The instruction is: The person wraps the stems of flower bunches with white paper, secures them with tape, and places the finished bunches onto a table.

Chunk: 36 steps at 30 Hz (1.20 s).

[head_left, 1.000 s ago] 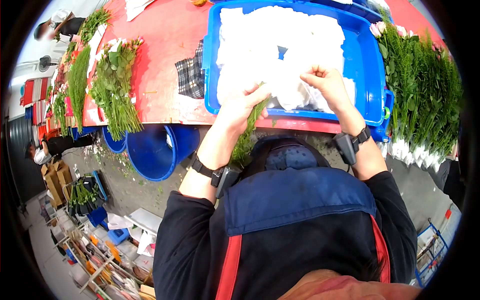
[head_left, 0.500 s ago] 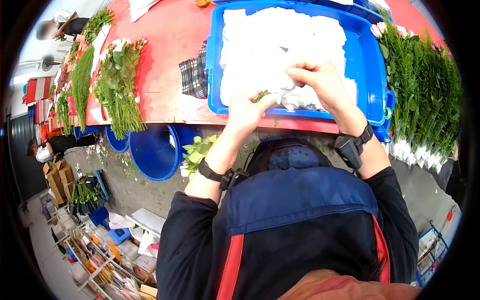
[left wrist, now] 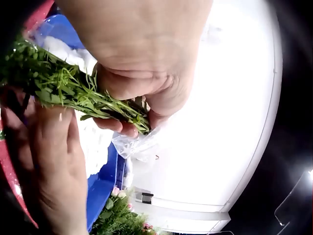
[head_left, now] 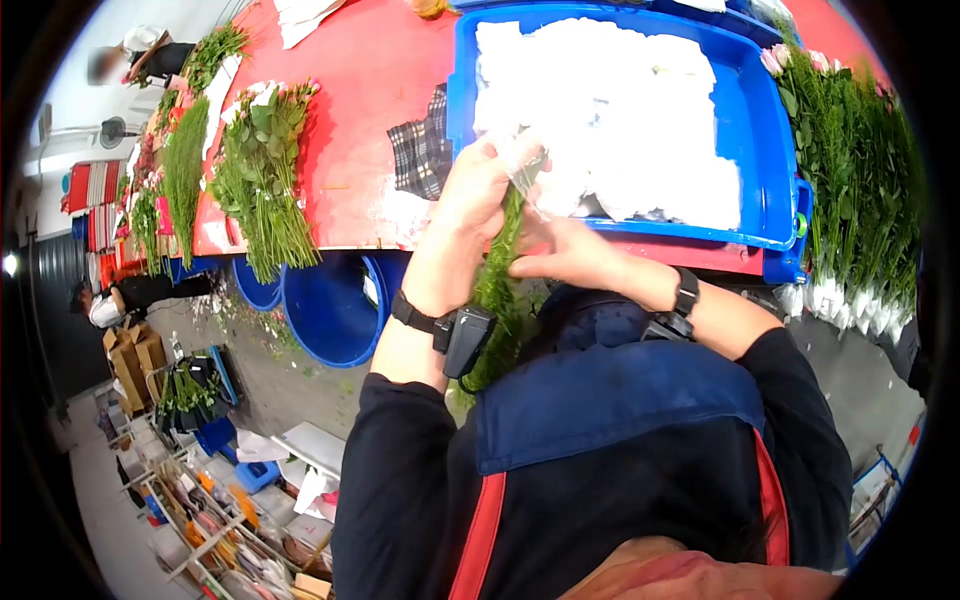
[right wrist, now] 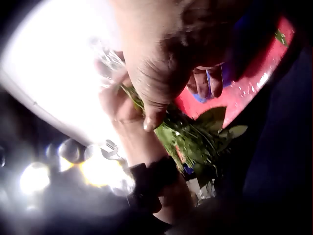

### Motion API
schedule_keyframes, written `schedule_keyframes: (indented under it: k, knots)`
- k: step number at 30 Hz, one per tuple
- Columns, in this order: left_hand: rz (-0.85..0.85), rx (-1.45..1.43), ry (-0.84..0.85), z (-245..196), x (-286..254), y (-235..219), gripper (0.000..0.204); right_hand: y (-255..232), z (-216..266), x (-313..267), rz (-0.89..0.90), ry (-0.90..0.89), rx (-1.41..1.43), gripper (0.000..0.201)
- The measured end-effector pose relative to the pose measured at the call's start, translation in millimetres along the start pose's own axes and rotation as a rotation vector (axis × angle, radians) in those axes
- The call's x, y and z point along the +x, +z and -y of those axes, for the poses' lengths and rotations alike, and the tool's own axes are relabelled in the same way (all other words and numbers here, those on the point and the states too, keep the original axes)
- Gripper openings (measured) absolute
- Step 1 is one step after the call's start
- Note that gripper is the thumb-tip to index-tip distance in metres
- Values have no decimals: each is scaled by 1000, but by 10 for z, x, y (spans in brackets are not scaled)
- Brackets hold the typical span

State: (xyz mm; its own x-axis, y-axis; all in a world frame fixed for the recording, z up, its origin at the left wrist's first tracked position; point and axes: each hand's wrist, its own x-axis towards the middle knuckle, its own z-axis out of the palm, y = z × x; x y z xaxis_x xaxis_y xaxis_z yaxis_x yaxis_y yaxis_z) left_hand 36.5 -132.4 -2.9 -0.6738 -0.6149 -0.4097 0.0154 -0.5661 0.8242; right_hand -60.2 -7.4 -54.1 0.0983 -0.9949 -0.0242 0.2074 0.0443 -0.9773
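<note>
My left hand [head_left: 470, 190] grips a bunch of green stems [head_left: 500, 275] near the cut ends, over the front left of the blue tray. Clear plastic [left wrist: 139, 146] wraps around those ends, just past the fingers. My right hand [head_left: 570, 255] is lower on the bunch, its thumb [right wrist: 152, 117] lying against the stems and its other fingers [right wrist: 200, 83] loosely bent, apart from the leaves. In the left wrist view this hand overlaps the greenery from below. White wads [head_left: 630, 120], very bright and without detail, fill most of the tray.
The blue tray [head_left: 765, 150] stands on a red table. A checked cloth [head_left: 420, 150] lies left of it. Flower bunches lie at left [head_left: 265, 170] and right [head_left: 855, 180]. Blue buckets [head_left: 335, 310] stand below the table's front edge. Other people are at the far left.
My right hand has come down from over the white wads to the stems. My left hand has turned the bunch, and clear plastic now shows around its ends. The head view has shifted slightly.
</note>
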Motion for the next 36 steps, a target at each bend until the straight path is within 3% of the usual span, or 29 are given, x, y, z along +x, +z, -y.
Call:
schedule_keyframes:
  k: [3,6,7,10,11,12,13,14,16,18,19,20,22,23,24,26,27,28,32,34,36]
  knots:
    - [-52,69,-14,137,-3,40,32,123,-220,46,42,228,-53,31]
    - [-62,460,-44,365,-110,-256,33,107,-242,18,-73,129,-24,29]
    - [37,268,43,355,-217,-100,27,82,-310,45,-69,-71,-148,31]
    - [-20,243,93,466,-326,23,24,8,-375,-81,40,20,-313,37]
    - [-43,205,90,505,-337,55,26,-107,-349,-165,95,37,-592,43]
    - [-64,260,79,526,-348,76,29,-189,287,-242,230,194,-509,46]
    - [-85,318,67,544,-357,101,31,-373,322,-349,315,300,-709,45]
    - [-105,376,58,567,-352,133,34,-509,548,-415,285,423,-747,40]
    - [-119,422,80,664,-347,309,34,-641,520,-605,-287,393,16,32]
    - [-120,502,75,748,-339,593,23,-684,537,-712,-293,389,74,26]
    - [-41,459,33,796,-331,715,31,-739,552,-778,-299,384,102,24]
    - [-2,408,22,849,-325,823,35,-839,406,-907,-328,370,80,20]
    - [78,308,0,928,-310,1021,42,-922,188,-1137,-476,-11,-479,17]
    - [138,306,-14,947,-320,1144,47,-986,142,-1258,-448,-84,-842,17]
    - [155,367,-15,1001,-317,1296,43,-985,265,-1380,-364,-27,-922,14]
    - [115,521,-41,1168,-281,1624,32,-1035,312,-1633,-362,-105,-957,11]
    - [55,612,-69,1263,-251,1790,27,-1113,259,-1738,-223,-28,-1253,10]
    - [14,601,23,1423,-208,1912,23,-1165,280,-1852,-217,2,-1205,12]
    - [21,772,128,1702,-153,2407,27,-1558,266,-2498,-306,32,-817,20]
    - [68,954,157,1839,-87,2599,26,-2036,614,-2910,-219,349,-864,22]
    - [163,1107,161,2067,7,2741,27,-2529,543,-3252,-723,331,-923,23]
